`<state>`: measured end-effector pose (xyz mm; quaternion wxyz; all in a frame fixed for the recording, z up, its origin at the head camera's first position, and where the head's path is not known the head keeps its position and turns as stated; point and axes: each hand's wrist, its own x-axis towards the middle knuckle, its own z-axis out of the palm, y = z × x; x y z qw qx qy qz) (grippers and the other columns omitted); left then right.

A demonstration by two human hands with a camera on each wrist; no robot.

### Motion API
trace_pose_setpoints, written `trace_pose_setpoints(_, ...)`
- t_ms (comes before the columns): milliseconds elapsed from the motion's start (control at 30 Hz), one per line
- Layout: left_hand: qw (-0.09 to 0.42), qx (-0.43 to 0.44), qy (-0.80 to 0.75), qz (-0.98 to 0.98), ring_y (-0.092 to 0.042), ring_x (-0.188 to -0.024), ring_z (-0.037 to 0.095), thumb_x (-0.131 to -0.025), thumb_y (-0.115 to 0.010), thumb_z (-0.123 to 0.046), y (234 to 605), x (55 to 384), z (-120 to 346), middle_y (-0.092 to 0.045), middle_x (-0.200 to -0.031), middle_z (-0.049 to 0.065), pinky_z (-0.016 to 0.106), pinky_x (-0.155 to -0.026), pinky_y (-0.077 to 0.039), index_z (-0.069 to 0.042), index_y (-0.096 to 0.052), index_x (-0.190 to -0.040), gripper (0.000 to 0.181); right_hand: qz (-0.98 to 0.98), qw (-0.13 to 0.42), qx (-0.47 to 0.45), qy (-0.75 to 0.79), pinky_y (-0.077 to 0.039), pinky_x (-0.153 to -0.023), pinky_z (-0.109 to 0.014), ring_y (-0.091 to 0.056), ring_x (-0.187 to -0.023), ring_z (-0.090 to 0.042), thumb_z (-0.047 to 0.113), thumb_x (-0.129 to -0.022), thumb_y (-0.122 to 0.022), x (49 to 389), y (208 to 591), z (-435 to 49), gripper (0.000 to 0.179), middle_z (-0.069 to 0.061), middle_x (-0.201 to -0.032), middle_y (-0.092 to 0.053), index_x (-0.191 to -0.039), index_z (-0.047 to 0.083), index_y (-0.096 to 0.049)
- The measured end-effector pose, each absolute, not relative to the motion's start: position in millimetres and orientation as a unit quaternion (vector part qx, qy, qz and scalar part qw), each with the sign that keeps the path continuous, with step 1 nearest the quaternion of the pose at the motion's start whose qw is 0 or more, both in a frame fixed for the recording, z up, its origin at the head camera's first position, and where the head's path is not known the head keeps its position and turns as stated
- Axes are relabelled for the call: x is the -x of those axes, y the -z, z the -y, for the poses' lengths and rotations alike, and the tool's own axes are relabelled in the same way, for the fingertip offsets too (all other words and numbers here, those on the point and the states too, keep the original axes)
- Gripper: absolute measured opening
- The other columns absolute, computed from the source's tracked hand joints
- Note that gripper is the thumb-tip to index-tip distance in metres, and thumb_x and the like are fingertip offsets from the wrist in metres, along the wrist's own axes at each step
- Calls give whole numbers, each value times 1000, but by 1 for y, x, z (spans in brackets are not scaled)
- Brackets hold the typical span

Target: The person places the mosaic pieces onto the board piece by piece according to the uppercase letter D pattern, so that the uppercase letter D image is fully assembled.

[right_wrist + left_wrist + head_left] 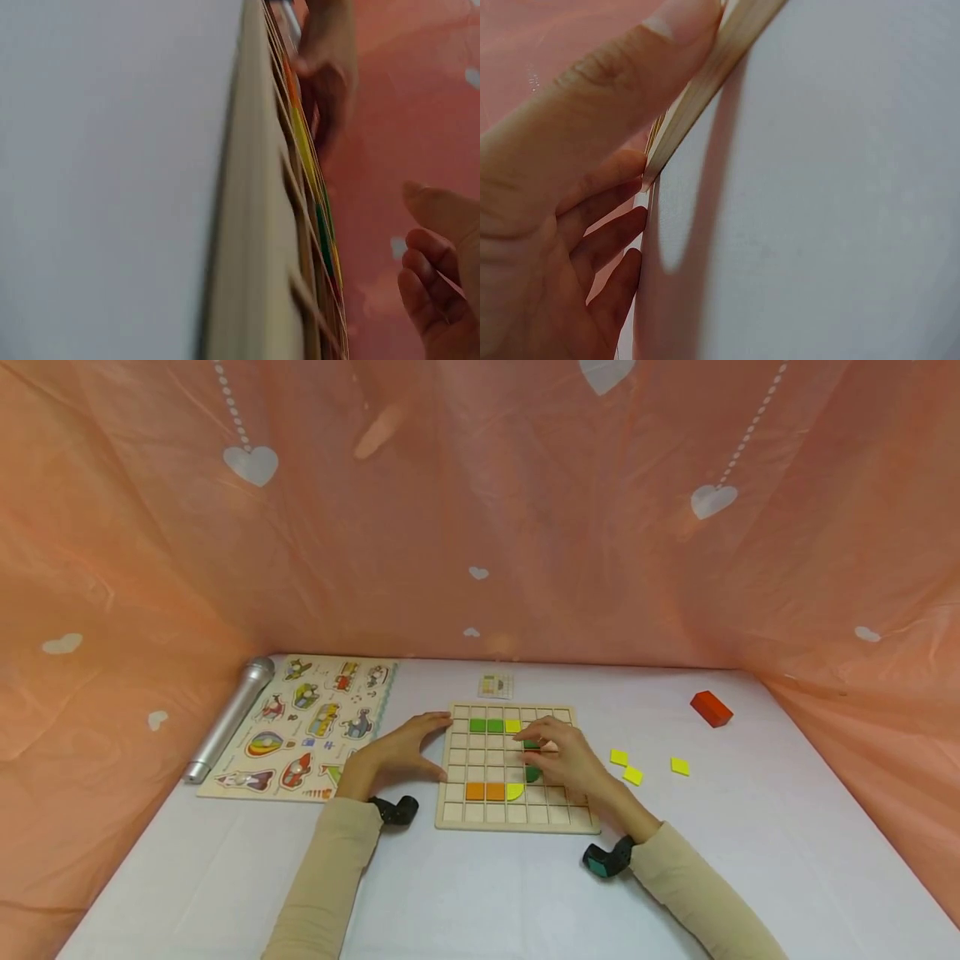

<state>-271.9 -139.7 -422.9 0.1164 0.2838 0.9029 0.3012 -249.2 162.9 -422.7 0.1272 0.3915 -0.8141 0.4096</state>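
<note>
A wooden grid board [517, 830] lies flat on the white table. My left hand [397, 750] rests thumb and fingertips against its left edge, fingers fairly straight; the left wrist view shows the thumb on the board's edge [694, 101]. Over the right half hovers my right hand [564, 758], thumb and fingers apart with nothing visible between them in the right wrist view. Two green squares [487, 726] and a yellow tile [513, 727] sit in an upper row. Lower down are orange squares [484, 791] and a rounded yellow tile [514, 792]. Dark green tiles [532, 774] are partly hidden by the right hand.
Three yellow squares [633, 776] lie right of the board, with a red block [711, 708] farther back. A small pattern card [496, 686] is behind the board. At left are a picture puzzle board [296, 735] and a silver microphone [228, 720].
</note>
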Motion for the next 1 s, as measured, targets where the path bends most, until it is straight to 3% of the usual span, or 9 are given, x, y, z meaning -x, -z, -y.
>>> trace_pose_setpoints(300, 116, -289, -298, -902, -21, -138, 35, -68, -83, -29, 421, 272, 139, -26, -150, 17, 46, -114, -18, 0, -32, -143, 95, 858, 125, -292, -403, -51, -82, -49, -59, -91, -37, -4, -75, -73, 248, 405, -230, 38, -22, -107, -58, -111, -7, -61)
trace_pose_setpoints(467, 116, -289, -298, -902, -21, -138, 35, -68, -83, -28, 421, 272, 139, -26, -150, 18, 47, -114, -18, 0, -32, -143, 95, 885, 102, -257, -376, -52, -84, -41, -58, -93, -29, 7, -76, -75, 255, 419, -266, 41, -16, -106, -60, -114, -2, -62)
trace_pose_setpoints(667, 120, -285, -296, -904, -20, -139, 35, -69, -82, -29, 420, 272, 139, -25, -151, 17, 47, -114, -18, -1, -32, -143, 94, 921, 46, -214, -323, -48, -74, -23, -53, -84, -19, 17, -75, -79, 252, 423, -287, 41, -6, -95, -61, -111, 3, -66)
trace_pose_setpoints(800, 119, -286, -297, -903, -21, -138, 35, -69, -82, -29, 421, 271, 139, -25, -151, 17, 47, -114, -18, -1, -32, -144, 94, 934, 14, -193, -299, -46, -70, -23, -52, -82, -17, 18, -75, -78, 250, 424, -291, 35, -2, -91, -61, -105, 4, -68)
trace_pose_setpoints(1000, 125, -278, -301, -904, -20, -139, 33, -69, -82, -30, 420, 270, 139, -25, -151, 15, 46, -114, -18, -3, -32, -144, 94, 940, 9, -188, -286, -47, -67, -23, -52, -78, -17, 15, -77, -77, 253, 423, -290, 23, -2, -87, -62, -97, 6, -71)
